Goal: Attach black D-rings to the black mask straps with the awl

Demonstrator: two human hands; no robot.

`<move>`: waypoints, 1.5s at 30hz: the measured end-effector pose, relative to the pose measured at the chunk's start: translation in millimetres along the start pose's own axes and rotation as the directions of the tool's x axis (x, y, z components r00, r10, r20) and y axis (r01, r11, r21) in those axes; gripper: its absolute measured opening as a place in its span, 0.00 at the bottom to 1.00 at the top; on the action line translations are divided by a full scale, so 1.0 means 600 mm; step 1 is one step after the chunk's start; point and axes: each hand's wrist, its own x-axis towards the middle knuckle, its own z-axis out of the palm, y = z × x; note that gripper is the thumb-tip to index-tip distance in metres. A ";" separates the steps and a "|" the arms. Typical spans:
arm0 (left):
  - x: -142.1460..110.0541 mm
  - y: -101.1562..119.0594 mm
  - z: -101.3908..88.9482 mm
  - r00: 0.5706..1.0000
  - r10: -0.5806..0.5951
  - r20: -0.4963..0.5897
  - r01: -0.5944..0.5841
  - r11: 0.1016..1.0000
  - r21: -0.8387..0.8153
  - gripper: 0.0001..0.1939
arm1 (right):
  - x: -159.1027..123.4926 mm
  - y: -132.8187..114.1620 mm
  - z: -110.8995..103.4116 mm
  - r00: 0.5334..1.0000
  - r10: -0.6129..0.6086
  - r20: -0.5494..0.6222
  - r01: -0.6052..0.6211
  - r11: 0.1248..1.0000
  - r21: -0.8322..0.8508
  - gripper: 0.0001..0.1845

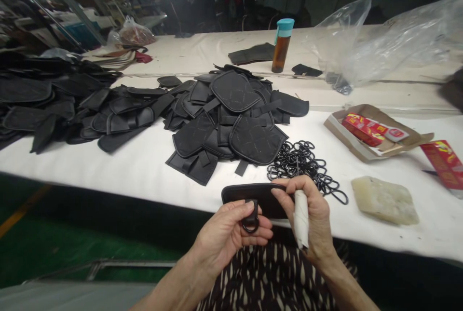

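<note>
Nearest the camera, the left hand [231, 224] pinches a strap [251, 209] with a black ring [250, 227] under its thumb, its other fingers extended, slightly apart. The right hand [311, 209] pinches the edge of the black panel [265, 200], thumb against curled fingers; whether its white wrapping [301, 219] covers a finger or a tool, I cannot tell. The panel lies at the table [144, 176] edge. From it, loose rings [302, 159] lie at two o'clock, a pale block [385, 200] at three, the panel pile [231, 113] at twelve.
</note>
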 end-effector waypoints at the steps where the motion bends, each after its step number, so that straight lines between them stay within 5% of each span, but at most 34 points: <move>1: 0.000 0.000 0.000 1.000 0.001 -0.005 -0.001 1.000 0.002 0.07 | 0.000 0.001 0.000 1.000 -0.002 0.005 0.002 1.000 -0.001 0.09; 39: 0.010 -0.023 0.009 0.988 0.153 -0.020 -0.154 0.985 -0.077 0.08 | 0.012 0.009 0.000 0.999 0.029 0.036 -0.029 1.000 -0.001 0.10; 45: 0.016 -0.026 0.014 0.984 0.170 -0.053 -0.174 0.979 -0.102 0.07 | 0.017 0.001 -0.021 0.999 0.009 0.047 -0.009 1.000 0.020 0.10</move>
